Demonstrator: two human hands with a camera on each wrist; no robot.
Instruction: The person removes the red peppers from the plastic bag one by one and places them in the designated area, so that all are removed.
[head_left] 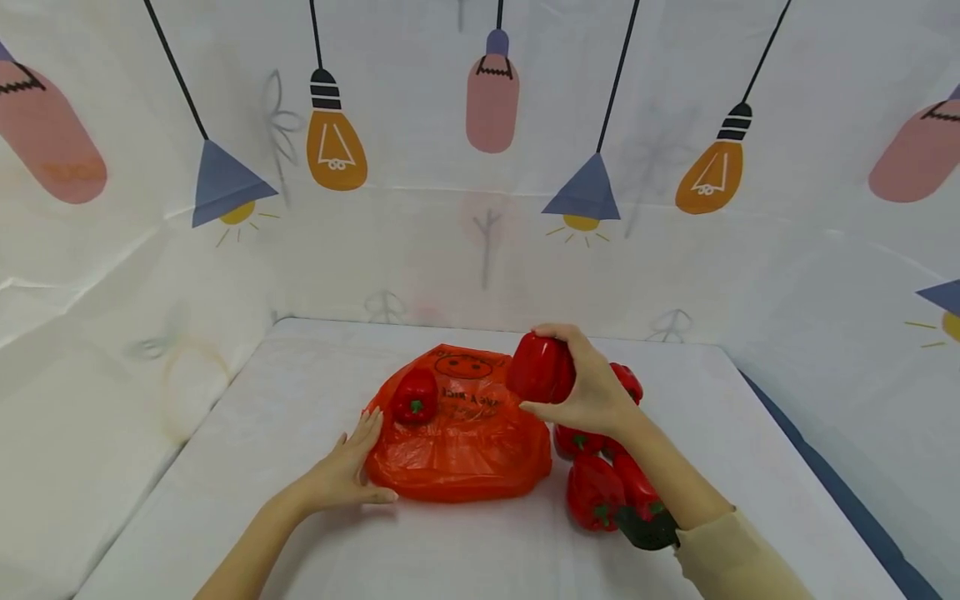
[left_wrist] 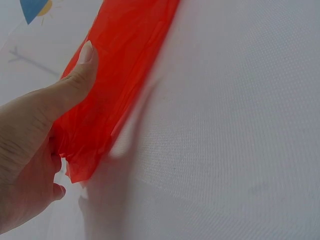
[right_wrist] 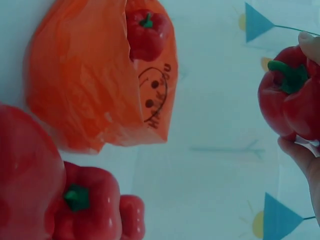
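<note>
An orange-red plastic bag (head_left: 461, 467) with a printed face lies with its mouth partly spread. One red bell pepper (head_left: 415, 396) with a green stem sits at the left of that mouth, against the printed side. My left hand (head_left: 348, 467) touches the bag's left edge, fingers along its side and thumb stretched out at the front; part of the fingers is hidden behind the bag in the left wrist view. Raised by the bag's right side, my right hand (head_left: 588, 392) grips another red bell pepper (right_wrist: 285, 100) between thumb and fingers.
Several more red bell peppers (head_left: 595, 492) lie in a group right of the bag, partly under my right forearm. A white table (head_left: 450, 558) carries everything. Behind it stands a white sheet (head_left: 420, 250) printed with lamps and bulbs.
</note>
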